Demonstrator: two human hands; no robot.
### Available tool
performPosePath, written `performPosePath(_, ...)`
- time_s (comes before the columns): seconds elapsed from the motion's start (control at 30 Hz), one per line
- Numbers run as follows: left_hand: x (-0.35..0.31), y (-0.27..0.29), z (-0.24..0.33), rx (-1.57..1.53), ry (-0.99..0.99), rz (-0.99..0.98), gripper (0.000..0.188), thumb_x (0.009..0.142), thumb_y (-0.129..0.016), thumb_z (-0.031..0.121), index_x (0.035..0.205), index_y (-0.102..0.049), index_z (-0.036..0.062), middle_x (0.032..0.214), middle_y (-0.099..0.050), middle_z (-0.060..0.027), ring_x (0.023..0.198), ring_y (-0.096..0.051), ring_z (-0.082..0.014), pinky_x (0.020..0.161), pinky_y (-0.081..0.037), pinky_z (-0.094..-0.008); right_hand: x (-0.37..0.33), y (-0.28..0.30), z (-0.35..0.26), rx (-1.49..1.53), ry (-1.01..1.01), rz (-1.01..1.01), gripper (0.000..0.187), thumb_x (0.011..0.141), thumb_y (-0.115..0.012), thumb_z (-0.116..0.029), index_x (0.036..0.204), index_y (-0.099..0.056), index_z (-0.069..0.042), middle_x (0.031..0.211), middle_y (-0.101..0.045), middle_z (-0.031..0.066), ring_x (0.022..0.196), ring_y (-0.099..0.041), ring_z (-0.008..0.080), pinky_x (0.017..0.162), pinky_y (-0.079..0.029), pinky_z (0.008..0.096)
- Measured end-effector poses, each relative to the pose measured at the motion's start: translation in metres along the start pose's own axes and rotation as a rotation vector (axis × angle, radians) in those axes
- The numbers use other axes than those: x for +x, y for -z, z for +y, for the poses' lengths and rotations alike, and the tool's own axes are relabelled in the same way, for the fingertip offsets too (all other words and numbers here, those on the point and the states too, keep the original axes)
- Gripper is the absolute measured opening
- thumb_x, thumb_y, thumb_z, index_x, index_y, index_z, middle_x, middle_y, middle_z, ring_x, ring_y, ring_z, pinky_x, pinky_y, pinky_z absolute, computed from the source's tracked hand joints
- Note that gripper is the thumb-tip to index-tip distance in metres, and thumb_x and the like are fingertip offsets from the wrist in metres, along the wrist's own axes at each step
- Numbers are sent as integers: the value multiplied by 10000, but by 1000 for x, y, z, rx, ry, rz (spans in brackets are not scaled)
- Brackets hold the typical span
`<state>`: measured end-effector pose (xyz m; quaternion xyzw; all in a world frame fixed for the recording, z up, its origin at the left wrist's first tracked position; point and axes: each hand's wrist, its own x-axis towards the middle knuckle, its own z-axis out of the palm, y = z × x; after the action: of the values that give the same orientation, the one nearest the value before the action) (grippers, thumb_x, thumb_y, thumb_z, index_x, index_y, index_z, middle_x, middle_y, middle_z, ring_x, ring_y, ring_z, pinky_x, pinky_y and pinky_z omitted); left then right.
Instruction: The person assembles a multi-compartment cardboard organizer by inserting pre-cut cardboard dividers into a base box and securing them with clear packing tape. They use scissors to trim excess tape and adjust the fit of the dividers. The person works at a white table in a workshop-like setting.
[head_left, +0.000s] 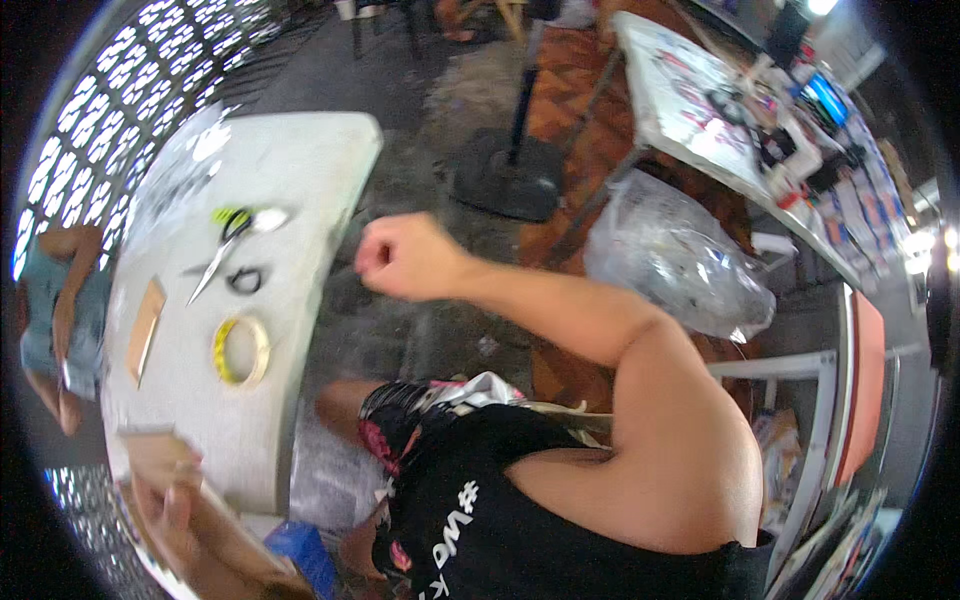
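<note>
L hand [175,495]: grip on tan card [148,441], 8 o'clock
R hand [410,258]: fist, curled
Scissors [221,255]: 9 o'clock, prob. for reach

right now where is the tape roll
In the head view, the tape roll lies on the left table, a little lower in the picture than the scissors and right of the cardboard strip.

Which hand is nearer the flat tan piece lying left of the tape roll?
The left hand. It is a short way below the tan piece in the picture; the right hand, curled closed, is out past the right edge of the table.
</note>
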<state>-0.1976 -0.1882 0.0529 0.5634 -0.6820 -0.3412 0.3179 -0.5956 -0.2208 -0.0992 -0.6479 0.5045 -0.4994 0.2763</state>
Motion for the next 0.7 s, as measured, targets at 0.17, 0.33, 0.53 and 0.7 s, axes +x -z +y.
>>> performPosePath(0.17, 8, -4, -9, 80, -39, 67, 603, 808, -748, 356, 1242, -580, -28, 1090, -661, -99, 990, -635, -206, 914, -494, -355, -114, 220, 88, -1023, -351, 271, 170, 690, -650, -158, 766, -626, -9, 847, -643, 244, 832, -640, 445, 727, -530, 507)
performPosePath(0.33, -13, 35, -21, 175, -28, 202, 592, 799, -778, 311, 1244, -589, -31, 1065, -680, -104, 971, -654, -198, 892, -511, -340, -234, 336, 148, -1381, -1164, 62, 408, 753, -671, -219, 1098, -682, 0, 1075, -700, 254, 1033, -660, 457, 908, -532, 520)
performPosePath(0.53, -42, 78, 28, 297, -166, 199, 584, 787, -815, 258, 1246, -599, -34, 1036, -702, -110, 948, -675, -189, 865, -531, -323, -187, 272, 106, -1567, -526, -38, 183, 918, -616, -195, 951, -687, -30, 955, -675, 178, 920, -666, 362, 793, -538, 447)
performPosePath(0.7, -81, 94, 41, 558, 56, -60, 560, 823, -797, 220, 1256, -559, -42, 1040, -699, -147, 971, -682, -236, 869, -522, -351, -39, 63, -20, -596, 25, -254, 98, 887, -661, -51, 960, -672, 14, 907, -684, 157, 836, -676, 279, 772, -529, 350)
